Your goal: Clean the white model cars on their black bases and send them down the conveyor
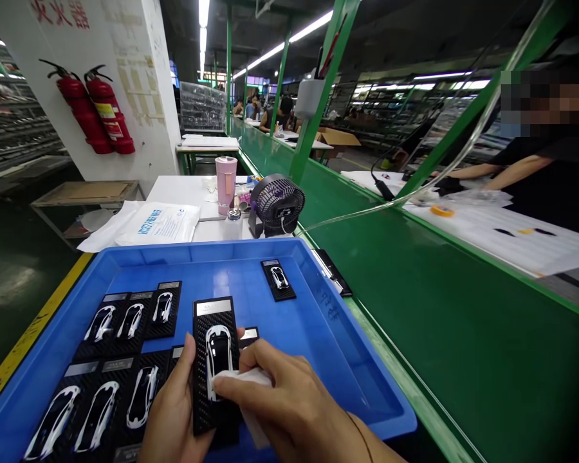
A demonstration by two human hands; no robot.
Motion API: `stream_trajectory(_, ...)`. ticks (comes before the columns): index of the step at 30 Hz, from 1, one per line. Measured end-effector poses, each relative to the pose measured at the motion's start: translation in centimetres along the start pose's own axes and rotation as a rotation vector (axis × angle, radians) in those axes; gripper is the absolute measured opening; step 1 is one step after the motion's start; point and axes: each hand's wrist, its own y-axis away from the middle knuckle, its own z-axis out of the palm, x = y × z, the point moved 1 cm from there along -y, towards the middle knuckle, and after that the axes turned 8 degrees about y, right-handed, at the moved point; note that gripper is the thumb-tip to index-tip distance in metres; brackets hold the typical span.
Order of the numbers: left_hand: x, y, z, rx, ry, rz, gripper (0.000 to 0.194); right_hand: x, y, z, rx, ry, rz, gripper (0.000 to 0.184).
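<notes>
My left hand [171, 411] grips a black base plate [201, 411] by its edges, holding it up at a tilt over the blue tray. Mounted on that plate is a small white-and-black model car [219, 347], with a silver label above it. Pinched in my right hand [294, 392] is a white wipe [253, 375], which touches the lower part of the car. Several similar model cars on black plates [96, 411] lie in rows at the tray's left. Another mounted car [278, 280] lies alone near its far right corner.
The blue tray [207, 252] sits beside a green conveyor belt [415, 308]. Beyond it are a black fan [278, 204], a pink tumbler [226, 186], a small bottle [233, 225] and a white plastic bag [159, 224]. A co-worker [550, 161] stands across the belt.
</notes>
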Motion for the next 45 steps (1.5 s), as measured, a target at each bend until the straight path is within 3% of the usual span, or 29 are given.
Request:
stream_trajectory(5, -0.2, 0.0, -0.1, 0.074, -0.005, -0.004, 0.025, 0.2, -0.4, 0.2, 0.097, 0.009, 0.013, 0.03)
stream_trajectory(9, -0.1, -0.2, -0.2, 0.006, -0.006, -0.001, 0.027, 0.4, -0.4, -0.2, 0.067, -0.021, -0.052, 0.029)
stream_trajectory(13, -0.1, -0.4, -0.3, -0.036, 0.001, -0.015, 0.029, 1.1, 0.0, -0.8, 0.228, -0.245, 0.02, 0.035)
stream_trajectory(16, -0.3, -0.4, -0.2, -0.037, 0.003, -0.049, 0.031, 1.2, 0.2, -0.4, 0.291, -0.285, 0.053, 0.038)
stream_trajectory(21, -0.3, -0.3, -0.5, -0.061, -0.007, -0.023, 0.032, 0.4, 0.5, 0.7, 0.224, -0.173, 0.071, 0.039)
stream_trajectory(25, -0.2, -0.3, -0.8, -0.119, -0.005, -0.016, 0.031, 0.3, 0.7, 0.1, 0.154, -0.233, 0.059, 0.032)
stream_trajectory(29, -0.1, -0.1, -0.7, -0.043, -0.06, 0.055, 0.035, 0.9, 0.9, -0.7, 0.22, -0.287, 0.116, 0.033)
stream_trajectory(33, -0.2, 0.3, -0.2, 0.079, -0.025, 0.037, 0.037, 0.9, 1.0, -0.6, 0.293, -0.207, 0.1, 0.037)
stream_trajectory(40, -0.1, 0.8, -0.5, 0.136, -0.004, 0.058, 0.058, -0.3, 0.4, 1.1, 0.295, 0.119, 0.009, 0.025)
stream_trajectory(45, -0.1, 0.7, -0.3, 0.176, 0.022, 0.137, 0.05, -0.5, 0.6, 1.1, 0.195, 0.138, 0.021, 0.029)
